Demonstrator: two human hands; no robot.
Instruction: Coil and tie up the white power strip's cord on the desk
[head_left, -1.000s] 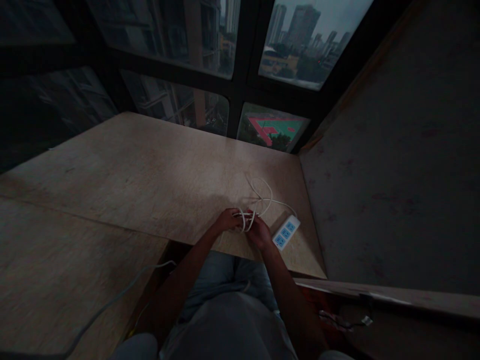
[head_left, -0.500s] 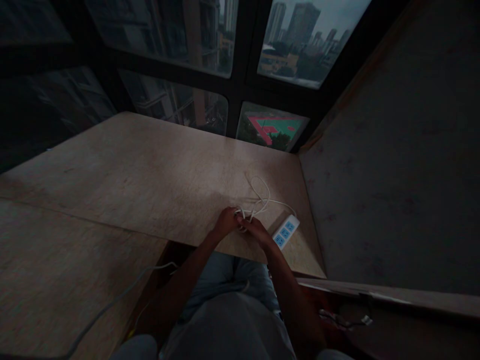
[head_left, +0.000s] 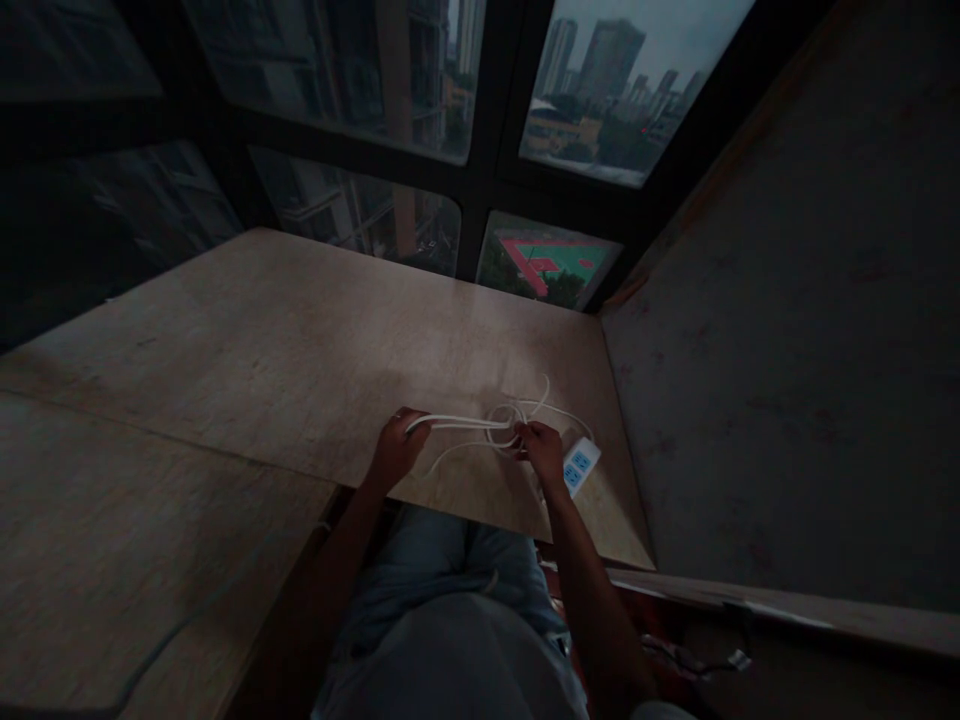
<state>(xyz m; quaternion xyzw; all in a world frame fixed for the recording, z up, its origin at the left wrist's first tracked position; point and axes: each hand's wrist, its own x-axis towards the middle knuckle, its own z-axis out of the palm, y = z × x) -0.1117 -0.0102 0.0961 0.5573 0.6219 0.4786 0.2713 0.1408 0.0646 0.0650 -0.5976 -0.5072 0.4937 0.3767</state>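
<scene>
A white power cord (head_left: 480, 424) stretches between my two hands above a plywood tabletop (head_left: 300, 350). My left hand (head_left: 397, 445) is closed round a doubled length of the cord at its left end. My right hand (head_left: 544, 452) pinches the cord where it coils into loops. Just right of that hand lies the white power strip (head_left: 581, 466) with blue sockets, flat on the wood. More loose loops of the cord rest on the board beyond my right hand.
Dark window frames (head_left: 480, 200) with city views run along the far edge of the board. A grey wall (head_left: 787, 300) closes off the right side. A lower plywood panel (head_left: 112, 540) lies at the left, and small cables (head_left: 690, 655) sit at the lower right.
My hands were together over the coil. The left hand has now pulled leftwards, drawing a length of cord taut. The right hand stays near the power strip.
</scene>
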